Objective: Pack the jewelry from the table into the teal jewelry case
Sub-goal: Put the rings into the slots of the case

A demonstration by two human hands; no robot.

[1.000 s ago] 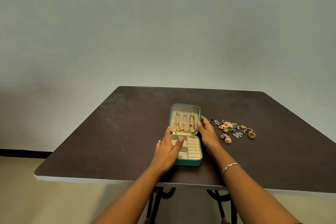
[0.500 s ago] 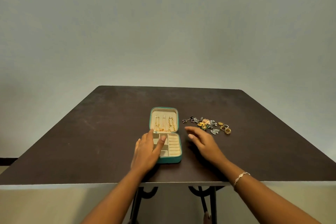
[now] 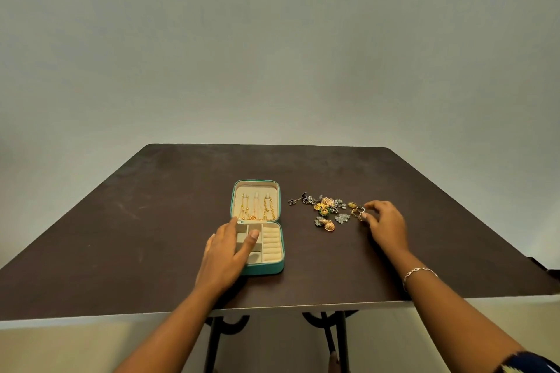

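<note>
Worktop (image 3: 151,221): dark brown, matt, faint pale scuffs. Teal jewelry case (image 3: 266,269): smooth matt shell, cream soft-looking cloth lining (image 3: 271,244). Loose jewelry (image 3: 325,209): gold- and silver-tone metal, glossy. Wrist bracelet (image 3: 419,272): shiny metal links.

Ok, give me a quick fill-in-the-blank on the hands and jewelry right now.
The teal jewelry case lies ____, gold chains in its lid.
The left hand rests on the ____.
The right hand reaches the rings at the ____ end of the pile.
Missing: open; case; right.

case (image 3: 266,269) compartments partly under left hand (image 3: 222,254), rings (image 3: 358,211) too small to count
</note>
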